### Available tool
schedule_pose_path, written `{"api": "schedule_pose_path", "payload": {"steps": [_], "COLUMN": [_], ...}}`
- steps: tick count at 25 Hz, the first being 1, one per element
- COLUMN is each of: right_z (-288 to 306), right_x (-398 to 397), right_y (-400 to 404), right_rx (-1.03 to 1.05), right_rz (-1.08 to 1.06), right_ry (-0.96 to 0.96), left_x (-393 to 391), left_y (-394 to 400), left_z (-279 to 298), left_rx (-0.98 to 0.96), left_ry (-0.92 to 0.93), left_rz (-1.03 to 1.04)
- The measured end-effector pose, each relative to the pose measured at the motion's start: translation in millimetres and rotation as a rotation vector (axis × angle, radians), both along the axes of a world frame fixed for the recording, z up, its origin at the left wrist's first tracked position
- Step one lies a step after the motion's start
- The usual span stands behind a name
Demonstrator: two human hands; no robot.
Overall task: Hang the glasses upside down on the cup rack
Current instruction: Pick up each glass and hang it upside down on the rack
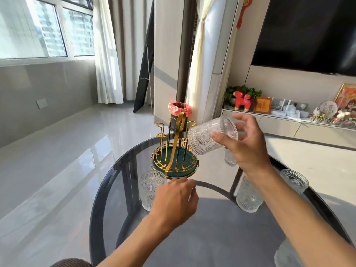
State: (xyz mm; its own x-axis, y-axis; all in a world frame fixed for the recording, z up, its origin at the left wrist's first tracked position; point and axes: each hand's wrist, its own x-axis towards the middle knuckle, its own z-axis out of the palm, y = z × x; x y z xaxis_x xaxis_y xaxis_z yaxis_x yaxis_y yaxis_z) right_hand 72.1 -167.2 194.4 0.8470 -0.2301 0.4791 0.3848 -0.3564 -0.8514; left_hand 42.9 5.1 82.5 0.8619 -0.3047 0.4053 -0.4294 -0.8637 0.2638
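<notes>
Round smoked-glass table [192, 237], rim dark. Left: upright empty glass [151, 189] near the edge; left hand [174, 201] beside it, fingers loosely curled, grasping nothing. Centre: gold cup rack [174, 151], pegs bare. Right hand [244, 143] grips a tilted glass [210, 138] beside the rack.

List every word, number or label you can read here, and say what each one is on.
No text can be read for certain.
Red framed plaque on the cabinet: one gold character, too blurred to read.
Round plate: dark characters, too small to read.
Glasses, cup rack, television: no text visible.
</notes>
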Motion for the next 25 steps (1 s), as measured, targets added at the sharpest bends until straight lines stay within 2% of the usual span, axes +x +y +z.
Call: {"api": "schedule_pose_path", "payload": {"steps": [2, 4, 6, 10, 13, 19, 25], "right_z": [4.8, -0.5, -10.5, -30.4, -47.2, -57.9, -57.6], "right_x": [24.6, 44.0, 60.6, 86.4, 95.6, 99.7, 93.2], "right_y": [10.8, 22.3, 33.9, 50.2, 54.7, 50.4, 51.8], "right_rx": [-0.123, -0.256, -0.418, -0.62, -0.72, -0.705, -0.682], "right_rz": [-0.048, -0.072, -0.081, -0.056, 0.013, 0.08, 0.111], "right_ry": [-0.025, -0.038, -0.041, -0.032, 0.058, 0.214, 0.257], "left_x": [33.6, 74.0, 113.7, 161.5, 172.5, 181.0, 166.2], "left_y": [13.6, 32.7, 46.7, 48.7, 48.3, 51.7, 43.1], "left_z": [37.6, 67.8, 85.8, 98.2, 98.0, 87.7, 89.2], "left_rx": [-0.19, -0.29, -0.227, 0.053, 0.065, 0.04, 0.024], "left_ry": [-0.139, -0.194, -0.147, -0.007, 0.065, 0.057, 0.134], "left_rz": [0.091, 0.156, 0.106, -0.154, -0.254, -0.204, -0.139]}}
